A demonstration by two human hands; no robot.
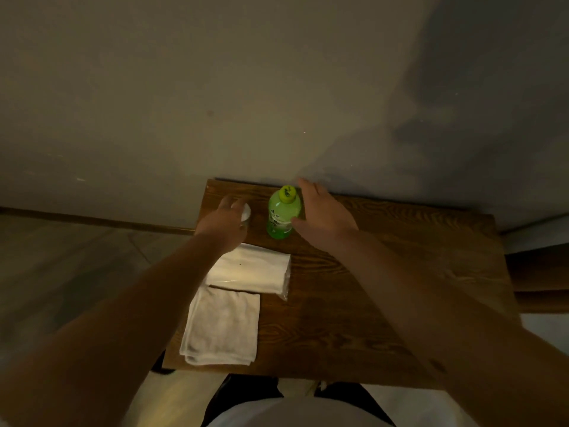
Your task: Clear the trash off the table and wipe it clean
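Observation:
A green plastic bottle with a yellow-green cap stands upright at the back of the dark wooden table. My right hand is spread open just to its right, thumb near the bottle's side, not closed around it. My left hand reaches over a small clear cup with a white lid at the table's back left; its fingers curl at the cup, and the grip is hidden. A white plastic-wrapped packet lies in front of the cup. A folded white cloth lies at the near left edge.
The table stands against a plain grey wall. Wood-look floor lies to the left. A brown wooden piece of furniture adjoins the table on the right. My legs show below the table's near edge.

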